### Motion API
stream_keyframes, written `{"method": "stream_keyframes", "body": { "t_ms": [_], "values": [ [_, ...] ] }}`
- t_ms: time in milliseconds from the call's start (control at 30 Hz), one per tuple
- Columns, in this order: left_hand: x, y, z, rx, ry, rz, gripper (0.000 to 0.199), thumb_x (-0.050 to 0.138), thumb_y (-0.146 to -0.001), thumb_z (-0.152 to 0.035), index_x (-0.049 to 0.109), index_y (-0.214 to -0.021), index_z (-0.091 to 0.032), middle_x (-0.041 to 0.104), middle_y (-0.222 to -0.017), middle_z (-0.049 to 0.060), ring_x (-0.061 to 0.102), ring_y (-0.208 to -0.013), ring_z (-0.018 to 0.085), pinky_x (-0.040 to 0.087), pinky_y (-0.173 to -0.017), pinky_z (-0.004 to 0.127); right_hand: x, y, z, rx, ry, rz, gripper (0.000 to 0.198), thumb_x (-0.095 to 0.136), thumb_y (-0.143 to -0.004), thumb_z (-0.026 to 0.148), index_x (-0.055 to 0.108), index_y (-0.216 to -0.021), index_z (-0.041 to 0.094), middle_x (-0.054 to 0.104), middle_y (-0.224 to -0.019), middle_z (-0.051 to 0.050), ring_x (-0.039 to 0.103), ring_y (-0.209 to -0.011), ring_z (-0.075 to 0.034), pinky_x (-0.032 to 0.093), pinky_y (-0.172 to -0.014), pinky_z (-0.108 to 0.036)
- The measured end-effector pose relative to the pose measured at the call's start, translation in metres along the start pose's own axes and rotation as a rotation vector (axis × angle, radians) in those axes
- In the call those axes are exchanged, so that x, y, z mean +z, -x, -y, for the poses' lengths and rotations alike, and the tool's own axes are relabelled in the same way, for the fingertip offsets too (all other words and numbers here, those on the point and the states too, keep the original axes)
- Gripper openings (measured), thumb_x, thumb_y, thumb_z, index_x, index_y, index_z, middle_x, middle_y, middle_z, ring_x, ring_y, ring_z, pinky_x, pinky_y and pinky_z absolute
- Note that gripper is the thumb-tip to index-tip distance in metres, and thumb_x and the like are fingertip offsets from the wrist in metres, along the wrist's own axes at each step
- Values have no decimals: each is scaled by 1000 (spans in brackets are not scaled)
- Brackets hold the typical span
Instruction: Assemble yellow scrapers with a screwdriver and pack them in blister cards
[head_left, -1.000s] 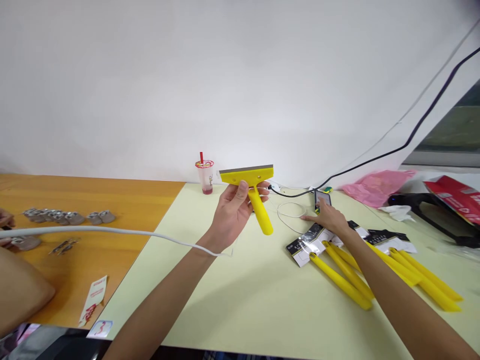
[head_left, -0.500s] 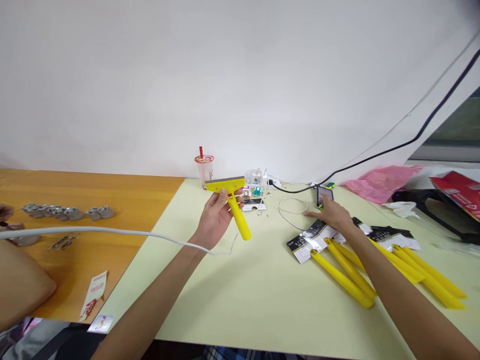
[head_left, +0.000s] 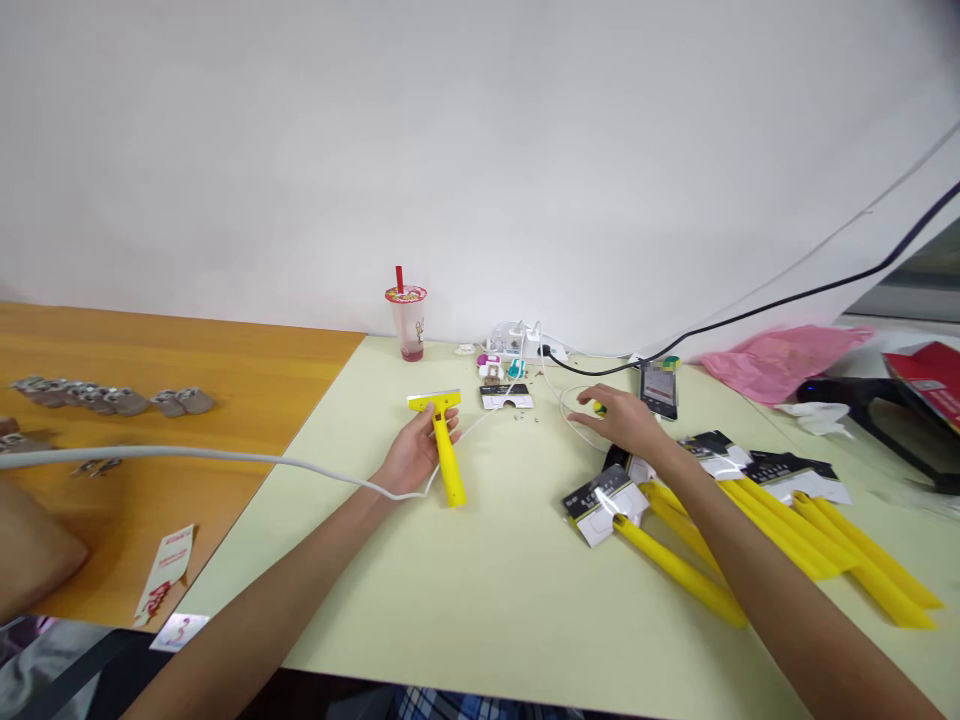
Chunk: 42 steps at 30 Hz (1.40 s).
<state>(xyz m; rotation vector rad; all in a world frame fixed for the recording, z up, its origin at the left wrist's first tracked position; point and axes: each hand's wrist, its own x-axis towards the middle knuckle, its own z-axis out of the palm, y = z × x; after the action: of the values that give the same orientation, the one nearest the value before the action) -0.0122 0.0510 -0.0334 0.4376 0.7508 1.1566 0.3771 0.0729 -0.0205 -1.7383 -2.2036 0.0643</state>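
My left hand (head_left: 412, 450) is closed around a yellow scraper (head_left: 448, 458), held above the table with its wide head up and handle pointing down. A thin blade edge runs along the top of the head. My right hand (head_left: 619, 415) has thumb and fingers curled around a yellow-and-green handle (head_left: 599, 408), mostly hidden by the hand. Just behind it lies a phone (head_left: 658, 388) with its screen lit. Below and right of that hand are several yellow scraper handles (head_left: 682, 570) and black-and-white packaging cards (head_left: 604, 503) in clear film.
A drink cup (head_left: 409, 325) with a red straw stands by the wall, left of a power strip (head_left: 517, 340) with plugs and cables. A white cable (head_left: 225, 453) crosses over my left wrist. Grey metal parts (head_left: 124, 400) sit on the wooden table, beside another person's arm (head_left: 34, 540).
My right hand has drawn back from the phone, now holding the yellow-and-green handle. My left hand with the scraper has come lower and slightly left; the scraper has turned more upright.
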Motion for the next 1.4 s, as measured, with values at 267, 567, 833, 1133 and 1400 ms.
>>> {"method": "stream_keyframes", "body": {
  "t_ms": [267, 567, 833, 1133, 1400],
  "values": [
    [-5, -1, 8, -18, -122, 90, 23, 76, -102, -34, 75, -113, -14, 79, -121, 16, 77, -100, 21, 68, -92, 35, 28, -32, 44, -122, -207, 262, 17, 68, -97, 38, 73, -105, 24, 81, -113, -7, 74, -104, -25, 52, -95, -35],
    [-3, 0, 8, -34, -200, 137, 23, 70, -105, -31, 78, -112, -11, 80, -118, 18, 77, -102, 22, 68, -90, 35, 32, -40, 45, -87, -127, 373, 15, 58, -102, 30, 71, -103, 22, 81, -114, -8, 72, -99, -25, 48, -88, -34],
    [0, 3, 7, -34, -229, 138, 21, 72, -102, -31, 79, -105, -12, 81, -116, 19, 78, -99, 24, 68, -88, 36, 36, -40, 43, -80, -32, 354, 14, 56, -105, 27, 69, -106, 22, 78, -119, -10, 72, -106, -27, 46, -86, -34],
    [-1, 3, 7, -40, -233, 150, 22, 70, -103, -31, 76, -108, -10, 81, -118, 19, 77, -97, 21, 65, -84, 31, 40, -51, 50, -167, -47, 341, 20, 54, -108, 37, 68, -107, 23, 71, -127, -11, 69, -105, -26, 48, -87, -35],
    [-6, -1, 9, -35, -218, 187, 22, 74, -101, -34, 76, -106, -13, 81, -116, 18, 76, -92, 20, 63, -82, 30, 35, -69, 51, -182, -70, 407, 15, 58, -103, 32, 69, -107, 23, 79, -108, -10, 71, -97, -27, 47, -83, -35]
  ]
}}
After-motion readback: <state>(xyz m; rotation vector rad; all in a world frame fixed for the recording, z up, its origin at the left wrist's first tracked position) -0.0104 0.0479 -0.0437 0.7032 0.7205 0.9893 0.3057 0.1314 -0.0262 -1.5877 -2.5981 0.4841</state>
